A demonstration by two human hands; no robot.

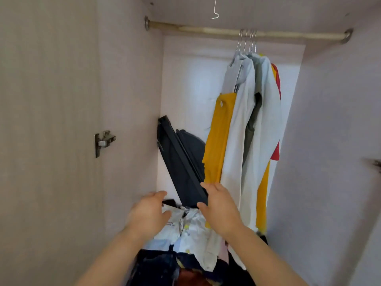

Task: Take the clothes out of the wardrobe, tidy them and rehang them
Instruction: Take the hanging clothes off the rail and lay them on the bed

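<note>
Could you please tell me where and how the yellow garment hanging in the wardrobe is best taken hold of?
Probably by its hanger, at the wire neck just under the rail, coming from the left, where the rail is bare. The yellow garment hangs leftmost in the bunch, long and limp, so tugging the cloth would likely drag it off.

Clothes pile cut by bottom edge, right hinge cropped
</note>
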